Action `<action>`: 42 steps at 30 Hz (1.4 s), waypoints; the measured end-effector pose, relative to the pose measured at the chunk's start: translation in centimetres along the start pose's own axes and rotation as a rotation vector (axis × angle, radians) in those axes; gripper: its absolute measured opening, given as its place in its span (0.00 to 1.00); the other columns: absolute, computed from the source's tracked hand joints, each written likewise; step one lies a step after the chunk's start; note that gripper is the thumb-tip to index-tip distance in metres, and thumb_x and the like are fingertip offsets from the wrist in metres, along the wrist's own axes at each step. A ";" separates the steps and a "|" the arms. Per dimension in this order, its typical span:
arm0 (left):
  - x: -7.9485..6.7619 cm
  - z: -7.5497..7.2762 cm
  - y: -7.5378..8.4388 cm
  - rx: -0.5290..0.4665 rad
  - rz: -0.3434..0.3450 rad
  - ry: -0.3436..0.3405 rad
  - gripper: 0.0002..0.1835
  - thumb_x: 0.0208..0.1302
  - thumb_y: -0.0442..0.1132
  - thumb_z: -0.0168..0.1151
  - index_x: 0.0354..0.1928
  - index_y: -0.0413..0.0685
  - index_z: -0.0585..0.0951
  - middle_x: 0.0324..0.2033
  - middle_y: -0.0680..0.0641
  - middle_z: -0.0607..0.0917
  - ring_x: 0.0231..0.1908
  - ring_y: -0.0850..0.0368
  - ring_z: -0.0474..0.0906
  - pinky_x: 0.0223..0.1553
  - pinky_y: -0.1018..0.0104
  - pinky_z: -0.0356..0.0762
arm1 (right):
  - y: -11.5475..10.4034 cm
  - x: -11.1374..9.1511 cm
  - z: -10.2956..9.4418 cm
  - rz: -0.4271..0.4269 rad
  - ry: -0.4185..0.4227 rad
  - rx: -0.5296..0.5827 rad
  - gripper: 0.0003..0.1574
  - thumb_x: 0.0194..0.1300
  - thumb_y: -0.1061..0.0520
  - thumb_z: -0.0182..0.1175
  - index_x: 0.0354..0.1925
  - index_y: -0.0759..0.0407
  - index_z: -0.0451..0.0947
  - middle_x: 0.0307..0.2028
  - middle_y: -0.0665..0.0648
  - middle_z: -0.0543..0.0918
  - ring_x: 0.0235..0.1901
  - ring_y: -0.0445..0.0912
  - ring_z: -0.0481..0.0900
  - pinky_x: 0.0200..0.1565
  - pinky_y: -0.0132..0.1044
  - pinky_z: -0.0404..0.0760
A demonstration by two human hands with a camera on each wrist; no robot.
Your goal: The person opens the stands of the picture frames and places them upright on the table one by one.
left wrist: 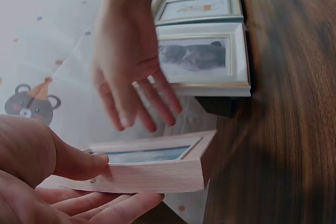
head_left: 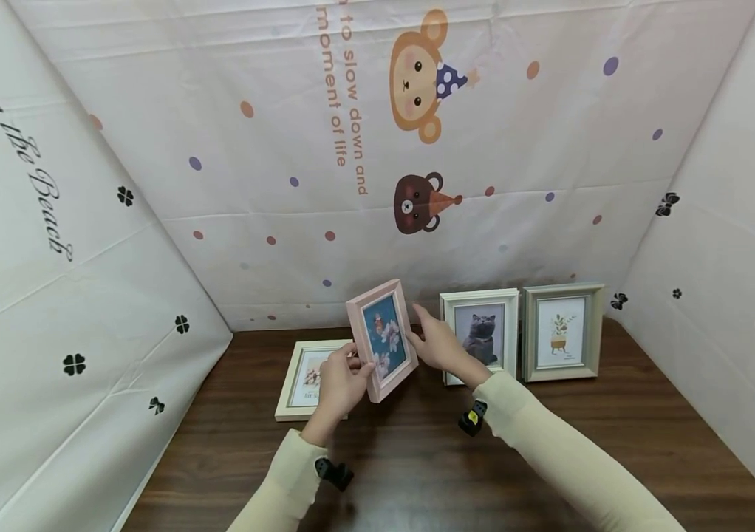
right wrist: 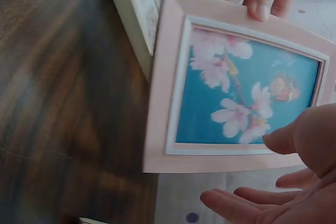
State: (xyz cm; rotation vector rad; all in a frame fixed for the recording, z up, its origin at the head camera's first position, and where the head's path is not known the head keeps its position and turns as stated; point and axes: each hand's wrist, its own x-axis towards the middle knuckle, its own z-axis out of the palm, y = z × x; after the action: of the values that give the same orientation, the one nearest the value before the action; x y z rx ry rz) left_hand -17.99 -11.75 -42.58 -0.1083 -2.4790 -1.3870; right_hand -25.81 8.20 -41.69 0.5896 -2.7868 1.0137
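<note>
A pink picture frame with a flower picture on blue is held tilted over the table. My left hand grips its left side, thumb on the front and fingers behind, as the left wrist view shows. At the frame's right side is my right hand, fingers straight and spread, with the thumb near the edge. In the right wrist view the right thumb overlaps the frame's lower border. Behind the left hand a cream picture frame lies face up, partly covered by hand and pink frame.
A white frame with a grey cat picture stands upright right of the hands. Beside it stands a grey-green frame with a potted plant picture. A printed cloth backdrop rises behind the dark wooden table, with cloth walls on both sides.
</note>
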 end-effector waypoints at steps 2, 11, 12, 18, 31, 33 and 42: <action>0.1 -0.3 -0.2 -0.022 -0.033 -0.003 0.18 0.65 0.29 0.70 0.56 0.34 0.82 0.36 0.36 0.90 0.37 0.46 0.90 0.35 0.56 0.88 | 0.2 -0.2 0.3 0.027 0.004 -0.013 0.42 0.77 0.54 0.59 0.78 0.67 0.54 0.30 0.62 0.85 0.32 0.52 0.86 0.36 0.47 0.83; 0.7 -1.2 -2.1 -0.179 -0.139 -0.050 0.18 0.64 0.22 0.65 0.56 0.31 0.81 0.38 0.35 0.90 0.38 0.46 0.89 0.33 0.55 0.87 | 0.8 -1.2 1.4 0.031 0.082 0.035 0.34 0.75 0.55 0.61 0.73 0.65 0.65 0.48 0.65 0.87 0.40 0.54 0.88 0.38 0.46 0.84; 0.8 -1.3 -2.3 -0.197 -0.147 -0.059 0.18 0.64 0.21 0.64 0.56 0.31 0.81 0.38 0.35 0.90 0.38 0.47 0.89 0.35 0.53 0.88 | 0.8 -1.3 1.5 0.027 0.093 0.038 0.33 0.75 0.56 0.62 0.72 0.65 0.67 0.47 0.65 0.87 0.40 0.54 0.87 0.38 0.46 0.84; 1.2 -1.8 -3.3 -0.250 -0.161 -0.107 0.19 0.65 0.20 0.61 0.58 0.30 0.79 0.39 0.34 0.89 0.38 0.48 0.88 0.39 0.44 0.86 | 0.8 -1.8 2.1 0.012 0.153 0.027 0.28 0.72 0.56 0.64 0.66 0.64 0.74 0.39 0.62 0.88 0.31 0.48 0.84 0.32 0.43 0.80; 1.7 -1.2 -4.0 -0.147 -0.085 -0.060 0.23 0.65 0.23 0.64 0.63 0.35 0.79 0.39 0.37 0.89 0.37 0.48 0.88 0.35 0.51 0.87 | 1.5 -2.2 2.6 0.018 0.211 0.045 0.26 0.73 0.57 0.62 0.65 0.67 0.75 0.39 0.63 0.88 0.31 0.50 0.84 0.33 0.45 0.82; 1.9 -1.0 -4.1 -0.094 -0.069 -0.025 0.24 0.65 0.24 0.66 0.64 0.37 0.80 0.37 0.40 0.88 0.36 0.50 0.87 0.32 0.57 0.86 | 1.8 -2.4 2.6 0.006 0.220 0.060 0.26 0.74 0.58 0.62 0.65 0.67 0.74 0.39 0.64 0.88 0.32 0.52 0.86 0.34 0.46 0.83; 2.8 0.3 -4.3 0.038 -0.019 0.075 0.21 0.60 0.26 0.71 0.56 0.39 0.86 0.31 0.44 0.88 0.32 0.52 0.86 0.30 0.61 0.81 | 2.6 -3.1 2.6 0.048 0.253 0.064 0.25 0.73 0.60 0.61 0.65 0.66 0.74 0.43 0.65 0.88 0.41 0.56 0.87 0.40 0.52 0.84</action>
State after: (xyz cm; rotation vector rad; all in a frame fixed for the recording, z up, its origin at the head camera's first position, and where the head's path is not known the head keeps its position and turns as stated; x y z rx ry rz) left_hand -21.64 -14.00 -45.46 -0.0237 -2.4495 -1.3257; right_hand -23.91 9.37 -45.95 0.3730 -2.5672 1.1058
